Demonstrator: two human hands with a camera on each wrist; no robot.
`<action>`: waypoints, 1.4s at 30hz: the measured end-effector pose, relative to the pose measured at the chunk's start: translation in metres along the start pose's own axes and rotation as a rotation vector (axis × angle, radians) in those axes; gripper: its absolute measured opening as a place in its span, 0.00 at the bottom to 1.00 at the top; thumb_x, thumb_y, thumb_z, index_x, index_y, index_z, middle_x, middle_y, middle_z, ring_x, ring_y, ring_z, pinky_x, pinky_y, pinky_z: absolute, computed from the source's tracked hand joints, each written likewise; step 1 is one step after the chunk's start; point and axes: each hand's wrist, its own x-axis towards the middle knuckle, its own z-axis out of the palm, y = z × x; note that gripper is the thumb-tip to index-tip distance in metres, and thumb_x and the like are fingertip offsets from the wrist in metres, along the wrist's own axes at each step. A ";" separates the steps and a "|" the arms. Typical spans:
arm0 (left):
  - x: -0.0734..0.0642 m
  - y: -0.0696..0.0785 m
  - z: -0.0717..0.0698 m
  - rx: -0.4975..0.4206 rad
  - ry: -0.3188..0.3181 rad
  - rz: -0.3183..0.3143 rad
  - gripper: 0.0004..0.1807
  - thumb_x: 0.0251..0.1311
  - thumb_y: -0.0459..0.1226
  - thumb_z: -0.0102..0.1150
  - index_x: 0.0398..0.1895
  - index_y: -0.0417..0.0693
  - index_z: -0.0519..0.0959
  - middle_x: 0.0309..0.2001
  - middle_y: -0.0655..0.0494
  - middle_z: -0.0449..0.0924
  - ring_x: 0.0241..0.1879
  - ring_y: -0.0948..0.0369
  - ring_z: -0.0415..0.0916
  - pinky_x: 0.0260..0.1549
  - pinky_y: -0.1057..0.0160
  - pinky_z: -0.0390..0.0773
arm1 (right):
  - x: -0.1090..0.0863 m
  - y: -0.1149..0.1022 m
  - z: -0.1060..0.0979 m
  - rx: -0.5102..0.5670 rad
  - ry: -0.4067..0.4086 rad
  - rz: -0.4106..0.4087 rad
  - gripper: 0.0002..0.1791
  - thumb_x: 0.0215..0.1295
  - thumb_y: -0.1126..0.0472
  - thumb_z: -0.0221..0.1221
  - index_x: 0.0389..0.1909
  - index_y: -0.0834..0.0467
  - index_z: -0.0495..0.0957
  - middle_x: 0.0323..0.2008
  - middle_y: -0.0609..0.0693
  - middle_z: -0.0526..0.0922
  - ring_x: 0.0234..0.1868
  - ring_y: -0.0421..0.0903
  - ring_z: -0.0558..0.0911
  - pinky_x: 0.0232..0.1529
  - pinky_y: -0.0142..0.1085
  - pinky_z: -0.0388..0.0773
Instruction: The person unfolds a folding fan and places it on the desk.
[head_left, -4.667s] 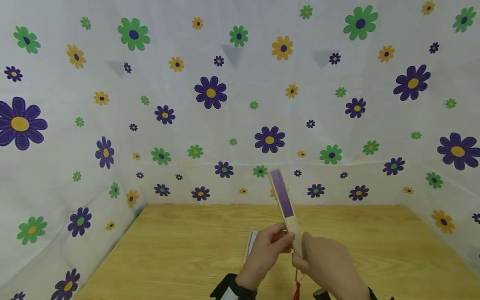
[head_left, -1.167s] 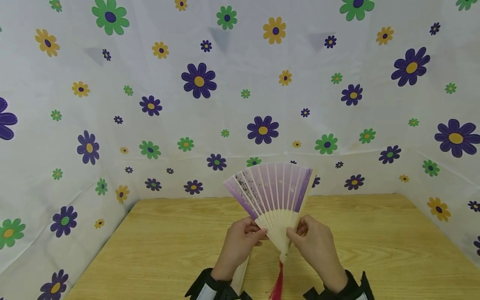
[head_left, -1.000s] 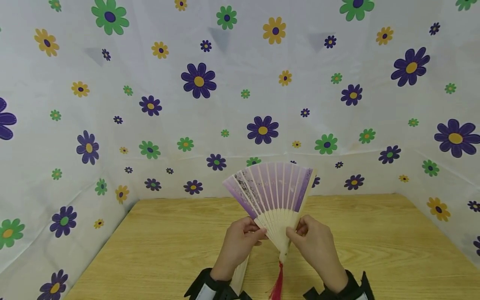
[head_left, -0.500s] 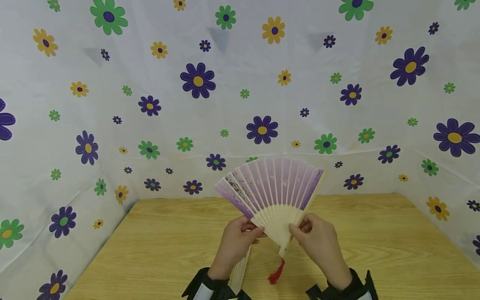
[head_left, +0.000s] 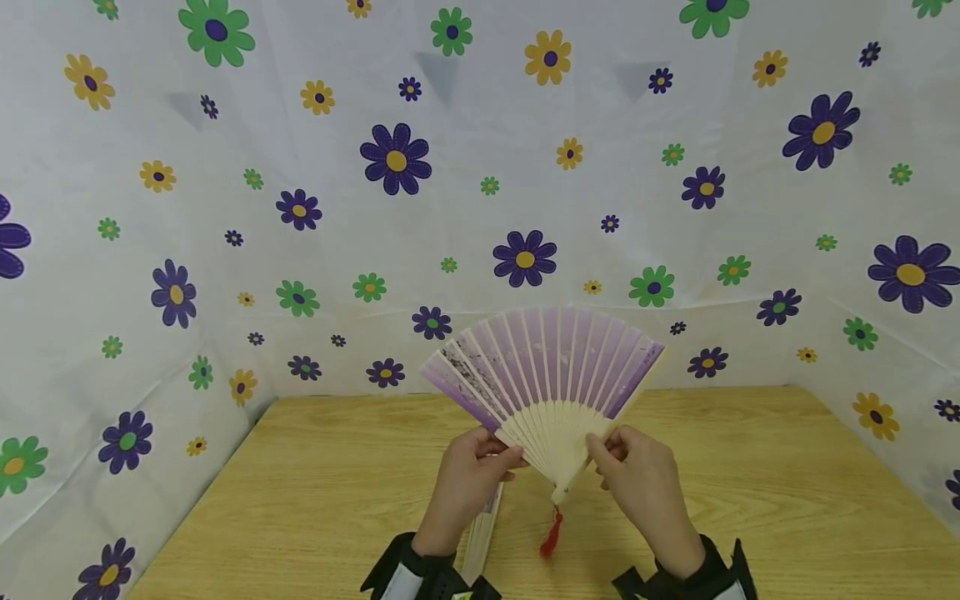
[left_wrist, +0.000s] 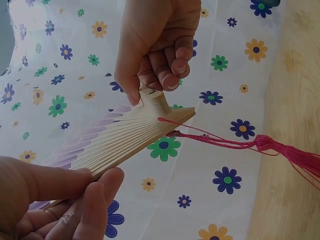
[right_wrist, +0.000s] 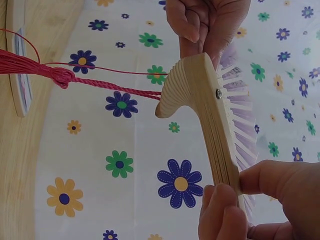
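Note:
A folding fan (head_left: 551, 367) with pale lilac fabric and light wooden ribs is spread wide between both hands, above the table. My left hand (head_left: 467, 483) pinches its left outer rib between thumb and fingers. On the opposite side, my right hand (head_left: 645, 483) pinches the right guard, where several ribs are still stacked together in the right wrist view. A red tassel (head_left: 551, 533) hangs by a cord from the pivot end; the wrist views show its knot and cord closely. Dark flower specks mark the fabric near the left edge.
Behind my left wrist, another folded fan (head_left: 482, 533) lies on the wooden table (head_left: 337, 483), partly hidden. A white cloth (head_left: 480, 208) printed with purple, green and yellow flowers stands around the back and sides.
The fan went from folded to spread, widening further over the last second as the hands moved apart. The right hand shifted right, and the tassel swung up and left.

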 end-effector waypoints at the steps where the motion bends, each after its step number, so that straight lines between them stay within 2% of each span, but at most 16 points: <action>1: 0.000 0.000 0.000 -0.002 0.002 0.004 0.11 0.62 0.27 0.59 0.44 0.25 0.79 0.36 0.32 0.86 0.34 0.50 0.85 0.32 0.50 0.87 | 0.000 0.000 0.000 0.002 0.001 0.004 0.11 0.63 0.64 0.61 0.22 0.65 0.79 0.15 0.54 0.82 0.14 0.42 0.78 0.12 0.31 0.66; 9: -0.002 0.003 0.000 -0.018 0.007 0.013 0.11 0.63 0.27 0.59 0.44 0.25 0.79 0.36 0.31 0.86 0.34 0.49 0.85 0.32 0.49 0.87 | 0.000 0.000 -0.001 0.010 0.002 -0.002 0.12 0.63 0.63 0.61 0.22 0.65 0.79 0.15 0.52 0.82 0.13 0.42 0.78 0.12 0.31 0.67; 18: -0.001 0.005 0.001 -0.039 0.041 -0.016 0.10 0.63 0.27 0.59 0.42 0.24 0.78 0.36 0.31 0.86 0.36 0.46 0.84 0.33 0.49 0.86 | 0.002 0.002 -0.005 0.006 0.010 0.010 0.14 0.64 0.62 0.61 0.20 0.63 0.79 0.14 0.51 0.82 0.13 0.41 0.78 0.12 0.32 0.69; 26: 0.001 0.002 0.002 -0.050 0.043 -0.036 0.09 0.63 0.26 0.58 0.43 0.25 0.79 0.36 0.32 0.86 0.35 0.49 0.85 0.33 0.54 0.87 | 0.002 0.002 -0.006 0.026 -0.001 0.028 0.14 0.64 0.60 0.61 0.21 0.63 0.79 0.13 0.50 0.81 0.13 0.41 0.78 0.12 0.32 0.69; 34: 0.001 0.003 0.003 -0.080 0.070 -0.034 0.10 0.63 0.26 0.58 0.44 0.25 0.78 0.36 0.31 0.85 0.36 0.49 0.85 0.32 0.59 0.86 | 0.002 0.002 -0.007 0.012 0.039 0.033 0.14 0.63 0.60 0.63 0.21 0.65 0.79 0.14 0.52 0.82 0.13 0.44 0.79 0.11 0.30 0.67; 38: 0.000 0.004 0.003 -0.096 0.076 -0.037 0.10 0.64 0.26 0.58 0.44 0.25 0.78 0.37 0.31 0.85 0.36 0.49 0.84 0.32 0.59 0.86 | 0.003 0.002 -0.007 0.017 0.040 0.045 0.14 0.63 0.60 0.63 0.21 0.65 0.79 0.14 0.52 0.82 0.14 0.46 0.80 0.12 0.31 0.68; 42: 0.000 0.005 0.003 -0.104 0.078 -0.038 0.11 0.64 0.26 0.57 0.45 0.25 0.78 0.37 0.31 0.85 0.37 0.49 0.85 0.34 0.54 0.86 | 0.002 0.001 -0.007 0.025 0.036 0.058 0.15 0.63 0.59 0.63 0.21 0.65 0.79 0.14 0.52 0.82 0.14 0.45 0.80 0.12 0.31 0.69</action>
